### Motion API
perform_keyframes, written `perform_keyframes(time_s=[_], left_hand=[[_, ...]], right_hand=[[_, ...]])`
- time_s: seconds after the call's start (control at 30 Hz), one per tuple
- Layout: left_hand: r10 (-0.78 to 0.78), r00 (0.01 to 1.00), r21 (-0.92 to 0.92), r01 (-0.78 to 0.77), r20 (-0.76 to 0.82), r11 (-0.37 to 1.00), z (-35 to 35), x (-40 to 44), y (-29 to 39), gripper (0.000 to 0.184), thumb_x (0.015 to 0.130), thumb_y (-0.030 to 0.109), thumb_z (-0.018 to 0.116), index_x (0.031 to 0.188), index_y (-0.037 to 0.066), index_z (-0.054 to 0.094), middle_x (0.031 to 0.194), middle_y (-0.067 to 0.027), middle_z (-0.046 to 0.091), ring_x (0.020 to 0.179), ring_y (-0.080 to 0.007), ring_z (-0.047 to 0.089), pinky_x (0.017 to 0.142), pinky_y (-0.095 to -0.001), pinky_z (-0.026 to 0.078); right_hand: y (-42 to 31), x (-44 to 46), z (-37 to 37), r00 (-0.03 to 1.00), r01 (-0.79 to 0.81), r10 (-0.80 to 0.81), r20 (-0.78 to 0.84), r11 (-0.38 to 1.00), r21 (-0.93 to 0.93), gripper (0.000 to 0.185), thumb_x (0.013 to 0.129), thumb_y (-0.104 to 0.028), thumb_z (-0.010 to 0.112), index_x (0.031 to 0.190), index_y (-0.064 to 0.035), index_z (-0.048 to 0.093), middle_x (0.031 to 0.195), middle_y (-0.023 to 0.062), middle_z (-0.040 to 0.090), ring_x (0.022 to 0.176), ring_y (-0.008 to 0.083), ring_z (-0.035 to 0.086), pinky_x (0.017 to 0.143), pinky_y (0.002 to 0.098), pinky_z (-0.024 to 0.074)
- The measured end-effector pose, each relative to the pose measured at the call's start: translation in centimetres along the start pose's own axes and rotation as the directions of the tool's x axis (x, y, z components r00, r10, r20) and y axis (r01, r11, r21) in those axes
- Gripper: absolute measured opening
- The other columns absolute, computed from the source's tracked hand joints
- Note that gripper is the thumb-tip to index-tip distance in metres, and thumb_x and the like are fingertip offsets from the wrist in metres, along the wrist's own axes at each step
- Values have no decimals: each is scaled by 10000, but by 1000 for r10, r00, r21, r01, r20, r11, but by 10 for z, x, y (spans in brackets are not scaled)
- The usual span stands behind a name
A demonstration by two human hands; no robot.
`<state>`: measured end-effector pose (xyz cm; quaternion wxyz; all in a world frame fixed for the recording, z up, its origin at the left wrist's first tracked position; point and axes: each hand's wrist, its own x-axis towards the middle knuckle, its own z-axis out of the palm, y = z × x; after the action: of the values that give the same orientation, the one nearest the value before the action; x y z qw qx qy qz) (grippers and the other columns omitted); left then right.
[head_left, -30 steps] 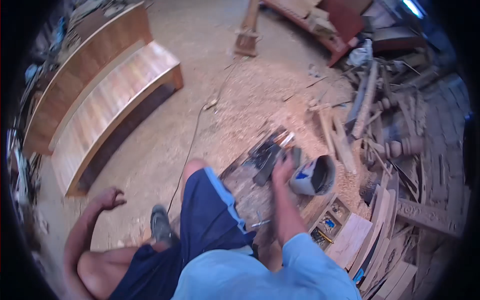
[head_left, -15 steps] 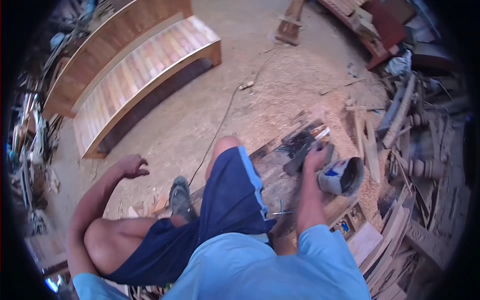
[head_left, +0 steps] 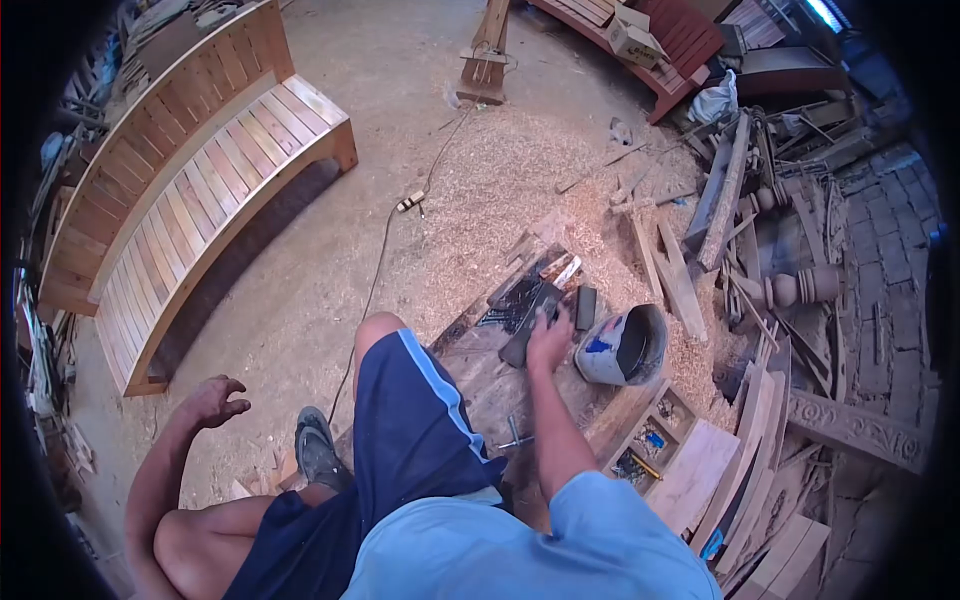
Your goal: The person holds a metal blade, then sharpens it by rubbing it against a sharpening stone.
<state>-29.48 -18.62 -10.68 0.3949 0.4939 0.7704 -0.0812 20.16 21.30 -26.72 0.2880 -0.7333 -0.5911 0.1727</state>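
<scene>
My right hand (head_left: 549,342) is at a long dark grey block (head_left: 522,335), its fingers bent against the block's right side. The block looks like a sharpening stone and lies on a low, worn wooden bench (head_left: 470,357). A shorter dark block (head_left: 586,306) lies just beyond my knuckles. Right of my wrist is a stained white bucket (head_left: 600,362) with dark contents. Away to the left, my left hand (head_left: 216,402) hangs in the air above the floor, holding nothing, its fingers apart and slightly curled.
A slatted wooden bench seat (head_left: 215,185) stands at the left. A cable with a connector (head_left: 411,202) crosses the floor. By my right arm are a compartmented wooden box (head_left: 655,440) and a metal T-handled tool (head_left: 515,433). Wood shavings (head_left: 500,170) and scrap timber (head_left: 765,450) lie around.
The view has swung right, so the surroundings appear further left. My right hand has drawn slightly nearer to me along the dark grey block. My left hand remains raised and unoccupied.
</scene>
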Motion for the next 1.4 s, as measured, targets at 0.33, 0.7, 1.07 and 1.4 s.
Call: perform_keyframes(time_s=[0.33, 0.7, 1.07, 1.4], left_hand=[[-42, 998, 57, 39, 41, 998, -9, 0, 5, 547, 887, 474, 707, 1244, 60, 700, 1216, -250, 669, 1163, -424, 626, 1010, -485, 498], [-53, 998, 35, 52, 18, 998, 2, -10, -2, 537, 883, 470, 712, 1241, 70, 704, 1219, -244, 672, 1160, -418, 630, 1005, -483, 504], [-37, 999, 26, 37, 17, 999, -2, 0, 1, 559, 880, 503, 700, 1237, 72, 707, 1214, -236, 679, 1150, -416, 634, 1010, -479, 497], [-53, 997, 66, 50, 53, 997, 3, -6, -4, 559, 884, 503, 699, 1245, 76, 706, 1231, -241, 673, 1160, -408, 635, 1012, -477, 498]], right_hand=[[-1, 25, 12, 997, 57, -58, -44, 998, -12, 494, 921, -322, 737, 1338, -85, 621, 1170, 222, 652, 1062, 410, 654, 943, 491, 506], [20, 15, -10, 994, 60, -57, 94, 998, -25, 485, 917, -270, 733, 1359, -130, 592, 1235, 200, 660, 1124, 420, 638, 931, 493, 507], [17, 35, -5, 995, 103, -103, 2, 995, 11, 438, 932, -255, 714, 1334, -120, 604, 1160, 198, 726, 1077, 385, 693, 931, 471, 520], [8, 40, -8, 997, 2, -3, 81, 1000, 14, 478, 905, -289, 745, 1332, -111, 624, 1169, 200, 722, 1076, 389, 689, 915, 466, 522]])
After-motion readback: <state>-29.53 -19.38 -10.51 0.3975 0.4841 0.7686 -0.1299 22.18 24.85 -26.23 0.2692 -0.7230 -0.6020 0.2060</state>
